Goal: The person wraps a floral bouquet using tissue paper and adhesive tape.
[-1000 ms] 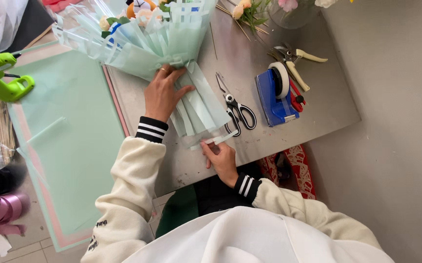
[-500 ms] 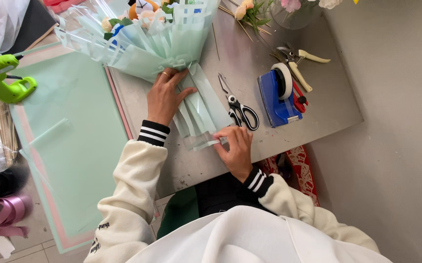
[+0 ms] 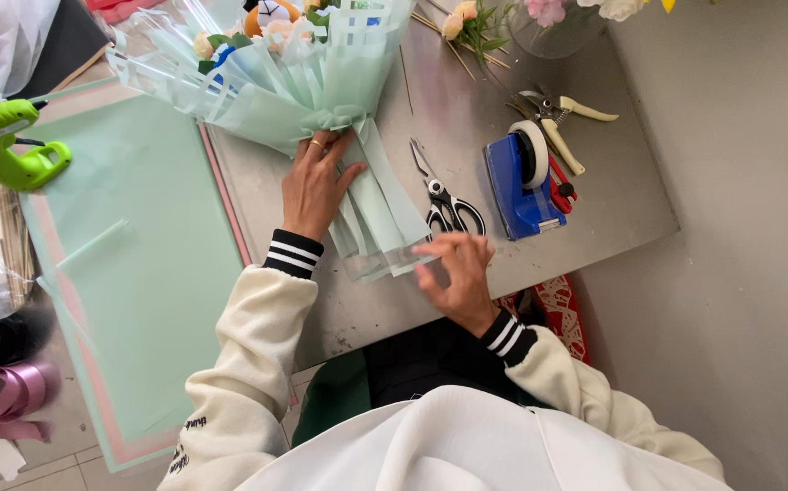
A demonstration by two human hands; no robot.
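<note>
The top of the bouquet (image 3: 276,73) runs off the far edge of the view, so its flowers show only as a few small heads among slatted mint-green wrapping, and what lies inside the wrap cannot be made out. It lies flat on the grey metal table (image 3: 594,218), its long axis running from far left to near right: the wide, fanned head points to the far left and the narrow paper tail points toward the person at the near edge. The left hand (image 3: 314,186) rests palm down on the gathered neck, fingers spread and pressing the paper, not clenched. The right hand (image 3: 457,273) sits at the near end of the tail, fingers loosely curved with the tips touching the paper's edge; whether they pinch it cannot be told. Just right of the tail lie black-handled scissors (image 3: 444,205), then a blue tape dispenser (image 3: 526,182) and pruning shears (image 3: 562,123). A mint paper sheet (image 3: 130,282) and a green glue gun (image 3: 7,141) lie to the left.
</note>
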